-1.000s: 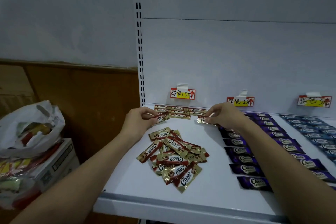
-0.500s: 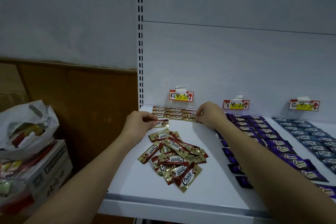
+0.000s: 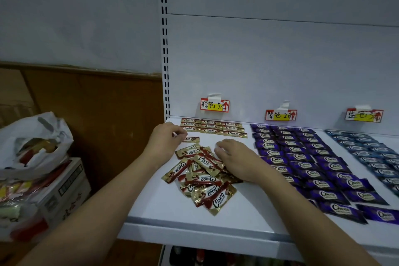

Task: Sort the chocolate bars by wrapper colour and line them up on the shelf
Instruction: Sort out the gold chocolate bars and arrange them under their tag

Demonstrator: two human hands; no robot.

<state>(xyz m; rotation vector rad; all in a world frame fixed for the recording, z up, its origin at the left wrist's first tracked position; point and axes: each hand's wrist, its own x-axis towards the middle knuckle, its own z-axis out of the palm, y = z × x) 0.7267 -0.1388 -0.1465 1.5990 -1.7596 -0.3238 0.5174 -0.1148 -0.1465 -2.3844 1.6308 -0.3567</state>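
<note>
A loose pile of gold-and-brown chocolate bars (image 3: 203, 179) lies on the white shelf (image 3: 170, 207). Behind it, rows of the same bars (image 3: 212, 127) are lined up against the back panel. My left hand (image 3: 166, 139) pinches the left end of a single gold-and-brown bar (image 3: 192, 139), which lies flat just in front of those rows. My right hand (image 3: 235, 157) rests palm down on the right side of the pile, fingers bent at its far edge, holding nothing that I can see. Purple bars (image 3: 302, 157) and blue bars (image 3: 371, 153) lie in rows to the right.
Three price labels (image 3: 214, 105) (image 3: 281, 115) (image 3: 364, 115) hang on the back panel above the colour groups. A slotted upright (image 3: 164, 49) bounds the shelf on the left. Beyond it, a white plastic bag (image 3: 32, 147) sits on a cardboard box (image 3: 64, 183).
My right hand left the back row of gold bars and came down toward me onto the pile. My left hand has set its bar flat in front of the rows.
</note>
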